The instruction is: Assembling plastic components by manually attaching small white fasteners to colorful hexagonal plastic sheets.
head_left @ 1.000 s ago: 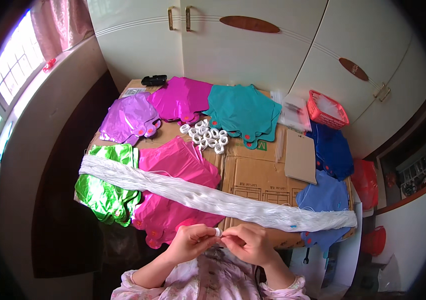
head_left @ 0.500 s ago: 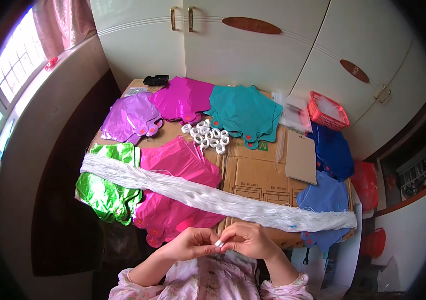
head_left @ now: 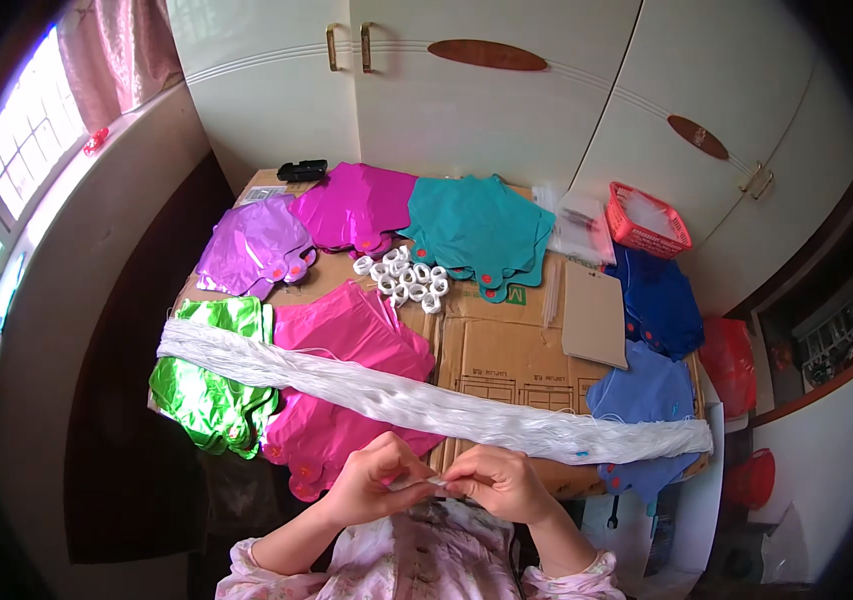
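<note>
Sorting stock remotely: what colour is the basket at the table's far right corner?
Red, seen in the head view: basket.

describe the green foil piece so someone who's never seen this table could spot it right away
Start at the cardboard-covered table and follow the long white bundle of string to its left end. The green foil piece lies under that end, at the table's near left corner. It is the only green one; its neighbours are pink and purple.

Cardboard-covered table [head_left: 506, 350] under foil balloons [head_left: 346, 375], white string bundle [head_left: 426, 400].
</note>
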`<state>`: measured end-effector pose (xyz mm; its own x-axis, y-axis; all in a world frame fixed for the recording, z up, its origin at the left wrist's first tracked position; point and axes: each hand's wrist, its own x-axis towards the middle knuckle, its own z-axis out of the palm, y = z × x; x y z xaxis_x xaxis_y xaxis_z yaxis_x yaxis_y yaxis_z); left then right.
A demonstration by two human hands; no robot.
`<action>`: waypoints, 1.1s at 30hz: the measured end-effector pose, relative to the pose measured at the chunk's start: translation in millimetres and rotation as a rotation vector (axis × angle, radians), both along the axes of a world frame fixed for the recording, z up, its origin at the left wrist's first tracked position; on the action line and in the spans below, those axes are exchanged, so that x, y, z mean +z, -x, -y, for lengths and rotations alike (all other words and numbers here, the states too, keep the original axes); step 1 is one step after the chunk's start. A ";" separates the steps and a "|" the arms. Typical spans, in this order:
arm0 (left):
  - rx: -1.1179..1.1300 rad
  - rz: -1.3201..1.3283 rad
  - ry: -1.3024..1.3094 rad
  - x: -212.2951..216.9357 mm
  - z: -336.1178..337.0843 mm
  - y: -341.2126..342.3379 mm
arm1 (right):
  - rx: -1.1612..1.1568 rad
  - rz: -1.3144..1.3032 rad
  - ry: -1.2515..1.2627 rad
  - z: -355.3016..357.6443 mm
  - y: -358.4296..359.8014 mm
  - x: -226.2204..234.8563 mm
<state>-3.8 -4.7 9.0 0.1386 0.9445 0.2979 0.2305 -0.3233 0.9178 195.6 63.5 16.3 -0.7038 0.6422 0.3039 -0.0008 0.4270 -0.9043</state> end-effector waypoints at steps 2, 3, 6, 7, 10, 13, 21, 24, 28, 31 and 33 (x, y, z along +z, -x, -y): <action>0.037 -0.090 -0.104 6.8 -9.7 -1.2 | -0.118 -0.011 -0.056 0.4 2.0 -0.3; 0.045 -0.109 -0.115 9.7 -14.6 -0.7 | -0.174 -0.020 -0.085 0.9 2.0 0.3; 0.083 -0.228 -0.103 24.4 -40.7 5.5 | -0.320 -0.020 -0.199 -1.6 -3.4 -3.1; 0.107 -0.287 -0.150 27.2 -57.3 10.3 | -0.359 -0.002 -0.196 -0.9 -6.5 -1.0; 0.210 -0.624 -0.379 9.7 -119.4 38.0 | -0.459 0.045 -0.183 5.7 -20.5 2.1; 0.292 -0.859 -0.428 2.0 -164.9 53.4 | -0.521 0.020 -0.289 8.1 -43.7 -15.8; 0.269 -0.966 -0.416 -36.3 -192.3 60.5 | -0.883 0.145 -0.260 8.9 -111.9 -39.3; 0.231 -0.994 -0.391 -39.3 -194.1 59.4 | -0.944 0.296 -0.341 5.3 -120.8 -41.6; 0.198 -0.937 -0.364 -35.9 -189.4 58.4 | -1.017 0.417 -0.507 -1.1 -119.7 -39.3; 0.218 -0.898 -0.346 -20.6 -176.8 54.6 | -1.083 0.459 -0.569 -1.1 -121.9 -33.4; 0.224 -0.881 -0.336 -9.2 -167.9 47.8 | -1.098 0.511 -0.575 2.1 -122.5 -30.7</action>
